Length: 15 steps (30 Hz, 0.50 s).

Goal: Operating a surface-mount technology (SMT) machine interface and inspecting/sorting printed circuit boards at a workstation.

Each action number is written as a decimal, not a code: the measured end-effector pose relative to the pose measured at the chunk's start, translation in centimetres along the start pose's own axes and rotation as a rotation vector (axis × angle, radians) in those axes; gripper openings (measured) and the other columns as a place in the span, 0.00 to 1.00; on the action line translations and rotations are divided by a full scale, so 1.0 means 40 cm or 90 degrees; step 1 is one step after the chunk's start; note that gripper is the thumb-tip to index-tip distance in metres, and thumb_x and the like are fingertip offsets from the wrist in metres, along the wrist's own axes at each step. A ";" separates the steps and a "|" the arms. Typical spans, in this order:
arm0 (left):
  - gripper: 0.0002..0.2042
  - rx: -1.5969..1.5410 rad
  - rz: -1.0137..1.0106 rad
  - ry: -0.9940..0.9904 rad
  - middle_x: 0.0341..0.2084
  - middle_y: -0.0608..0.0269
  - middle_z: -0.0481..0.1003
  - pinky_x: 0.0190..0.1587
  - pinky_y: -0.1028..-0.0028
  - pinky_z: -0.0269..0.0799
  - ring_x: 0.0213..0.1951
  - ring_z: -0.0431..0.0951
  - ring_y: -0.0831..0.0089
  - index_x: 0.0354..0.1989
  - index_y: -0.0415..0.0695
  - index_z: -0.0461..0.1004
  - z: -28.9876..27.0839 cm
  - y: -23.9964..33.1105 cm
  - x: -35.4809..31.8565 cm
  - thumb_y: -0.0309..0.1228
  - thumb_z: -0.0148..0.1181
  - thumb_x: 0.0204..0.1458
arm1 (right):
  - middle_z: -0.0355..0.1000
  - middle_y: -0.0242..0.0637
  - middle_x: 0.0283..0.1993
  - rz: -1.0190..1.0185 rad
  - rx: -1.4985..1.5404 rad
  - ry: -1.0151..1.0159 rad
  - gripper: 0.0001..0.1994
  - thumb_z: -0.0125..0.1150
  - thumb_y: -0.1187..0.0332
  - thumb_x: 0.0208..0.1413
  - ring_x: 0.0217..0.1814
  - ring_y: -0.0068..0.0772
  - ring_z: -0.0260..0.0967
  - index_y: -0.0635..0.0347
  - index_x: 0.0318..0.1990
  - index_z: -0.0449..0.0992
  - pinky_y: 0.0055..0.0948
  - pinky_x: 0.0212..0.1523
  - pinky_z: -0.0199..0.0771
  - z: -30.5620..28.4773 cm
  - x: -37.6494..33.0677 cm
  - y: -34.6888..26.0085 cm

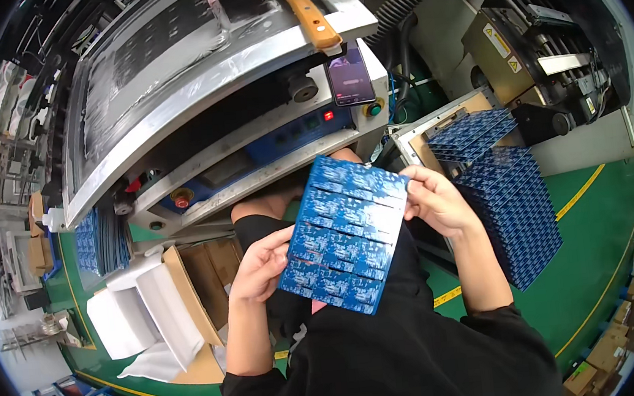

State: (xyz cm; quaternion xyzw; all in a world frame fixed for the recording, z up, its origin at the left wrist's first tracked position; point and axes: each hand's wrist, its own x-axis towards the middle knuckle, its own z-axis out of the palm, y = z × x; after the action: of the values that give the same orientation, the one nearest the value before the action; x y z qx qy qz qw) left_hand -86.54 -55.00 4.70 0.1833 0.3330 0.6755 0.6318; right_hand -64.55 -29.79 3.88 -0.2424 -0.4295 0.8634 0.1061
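Blue circuit-board panel (345,235) is being held in the air in front of the person's torso, over the lap and below the front of the machine (226,168), and is lying at a slant in the view. The left grip (261,268) is pinching the left edge below its middle, thumb uppermost; the right grip (441,203) is pinching the upper right corner between thumb and fingers. Nothing else is visibly supporting the panel. It is showing no visible sag between the two holds, so the inspector is judging it light, thin and stiff. Pale patches are covering much of the face; whether they are glare or metal is not being resolved here. Dark lines are dividing the board into rows, and these are probably forming its weaker places under bending. The face is likely smooth, somewhat slippery and easily marred, so opposite outer edges are offering the soundest hold, with light pressure and no twisting. Similar blue panels (517,217) are standing piled to the right, well apart from both hands.
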 end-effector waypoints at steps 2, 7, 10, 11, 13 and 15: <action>0.30 0.022 0.040 0.028 0.55 0.47 0.73 0.59 0.66 0.69 0.56 0.75 0.63 0.66 0.28 0.56 0.024 -0.010 -0.027 0.30 0.58 0.59 | 0.74 0.29 0.32 -0.045 -0.044 0.019 0.11 0.51 0.64 0.68 0.28 0.16 0.70 0.61 0.50 0.71 0.13 0.29 0.69 0.049 0.014 0.013; 0.30 0.083 0.172 0.130 0.57 0.45 0.70 0.60 0.65 0.69 0.57 0.74 0.62 0.67 0.27 0.52 0.089 -0.033 -0.076 0.28 0.55 0.61 | 0.65 0.22 0.26 0.002 -0.067 -0.061 0.14 0.48 0.60 0.69 0.21 0.11 0.55 0.60 0.49 0.71 0.12 0.23 0.56 0.130 -0.010 0.056; 0.30 0.080 0.209 0.161 0.59 0.45 0.69 0.61 0.65 0.68 0.58 0.73 0.61 0.67 0.27 0.51 0.132 -0.034 -0.094 0.28 0.54 0.62 | 0.62 0.20 0.24 0.000 -0.019 -0.051 0.17 0.44 0.59 0.70 0.20 0.08 0.52 0.63 0.51 0.71 0.12 0.22 0.53 0.163 -0.037 0.056; 0.30 0.073 0.222 0.164 0.59 0.45 0.68 0.61 0.65 0.67 0.59 0.72 0.61 0.68 0.27 0.51 0.145 -0.031 -0.097 0.29 0.54 0.62 | 0.62 0.20 0.24 0.006 -0.020 -0.053 0.17 0.44 0.59 0.70 0.20 0.08 0.52 0.63 0.51 0.71 0.12 0.22 0.53 0.169 -0.044 0.052; 0.30 0.061 0.232 0.170 0.60 0.45 0.68 0.62 0.65 0.66 0.60 0.71 0.61 0.68 0.28 0.51 0.166 -0.026 -0.101 0.29 0.53 0.62 | 0.60 0.19 0.22 -0.027 -0.010 -0.058 0.18 0.43 0.58 0.71 0.19 0.07 0.51 0.65 0.52 0.71 0.11 0.21 0.53 0.177 -0.054 0.043; 0.30 0.069 0.259 0.165 0.61 0.45 0.66 0.63 0.65 0.64 0.61 0.70 0.61 0.68 0.28 0.50 0.183 -0.017 -0.101 0.31 0.53 0.63 | 0.60 0.18 0.20 -0.034 -0.003 -0.060 0.19 0.42 0.58 0.71 0.18 0.06 0.50 0.66 0.52 0.70 0.11 0.21 0.53 0.192 -0.059 0.027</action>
State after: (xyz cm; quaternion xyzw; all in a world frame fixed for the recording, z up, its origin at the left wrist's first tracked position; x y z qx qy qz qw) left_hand -80.62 -57.38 10.14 0.1921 0.4035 0.7879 0.4237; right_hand -66.41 -36.69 7.73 -0.1904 -0.4425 0.8696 0.1082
